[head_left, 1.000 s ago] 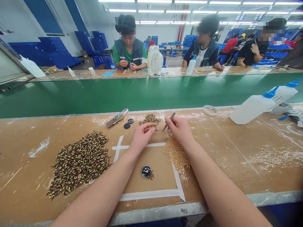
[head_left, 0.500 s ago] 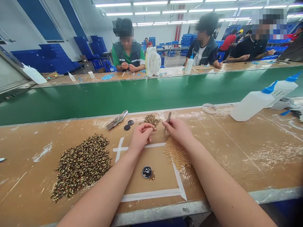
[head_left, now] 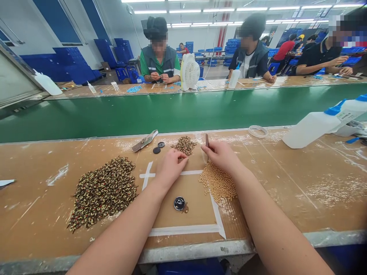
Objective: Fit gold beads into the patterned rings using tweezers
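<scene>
1. Right hand (head_left: 222, 154) grip pinches a slim tool (head_left: 207, 139) between thumb and forefinger, its shaft nearly upright over the far right corner of the tape frame (head_left: 183, 230); the pen-like hold looks chosen for fine control
2. Left hand (head_left: 171, 166) grip is pressed together, thumb against fingertips, over the frame's far edge; whatever it pinches is too small to tell
3. Both grips sit close together but apart, the tool's lower end hidden behind the right fingers
4. Tan beads (head_left: 218, 182) are heaped across the frame's right edge, just under the right wrist, likely for short reaches
5. Small brown heap (head_left: 185, 144) lies just beyond the frame's far edge, near both grips
6. Patterned pieces (head_left: 104, 191) are piled well left of the frame; a black dish (head_left: 179, 203) sits inside it, towards the near edge
</scene>
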A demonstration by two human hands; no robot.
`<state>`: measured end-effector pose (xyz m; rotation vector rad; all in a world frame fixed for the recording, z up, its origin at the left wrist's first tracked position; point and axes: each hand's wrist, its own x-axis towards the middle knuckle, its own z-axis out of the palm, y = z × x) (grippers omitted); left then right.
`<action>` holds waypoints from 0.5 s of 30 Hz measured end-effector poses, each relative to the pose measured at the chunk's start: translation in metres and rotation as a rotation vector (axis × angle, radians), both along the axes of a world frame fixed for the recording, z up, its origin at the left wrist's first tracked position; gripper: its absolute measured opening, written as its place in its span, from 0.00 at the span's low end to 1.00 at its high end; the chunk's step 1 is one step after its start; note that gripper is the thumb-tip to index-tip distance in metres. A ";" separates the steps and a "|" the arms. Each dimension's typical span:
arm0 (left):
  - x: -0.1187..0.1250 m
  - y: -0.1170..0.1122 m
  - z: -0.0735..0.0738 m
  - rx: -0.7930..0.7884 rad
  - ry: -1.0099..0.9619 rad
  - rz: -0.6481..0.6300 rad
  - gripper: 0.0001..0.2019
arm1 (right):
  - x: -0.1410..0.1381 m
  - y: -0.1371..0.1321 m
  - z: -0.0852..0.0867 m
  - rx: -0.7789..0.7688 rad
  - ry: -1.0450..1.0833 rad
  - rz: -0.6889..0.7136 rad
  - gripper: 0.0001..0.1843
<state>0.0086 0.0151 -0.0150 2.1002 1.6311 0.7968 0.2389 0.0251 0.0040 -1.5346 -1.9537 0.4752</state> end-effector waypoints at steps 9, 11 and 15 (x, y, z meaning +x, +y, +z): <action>0.007 0.000 0.000 -0.007 -0.331 0.006 0.10 | -0.005 -0.001 -0.002 -0.025 -0.027 0.041 0.24; 0.010 -0.001 0.001 -0.075 -0.476 -0.046 0.12 | -0.007 -0.002 -0.002 0.001 0.041 0.045 0.24; 0.013 -0.002 0.003 -0.133 -0.637 -0.077 0.14 | -0.009 -0.002 -0.003 0.077 0.160 0.007 0.24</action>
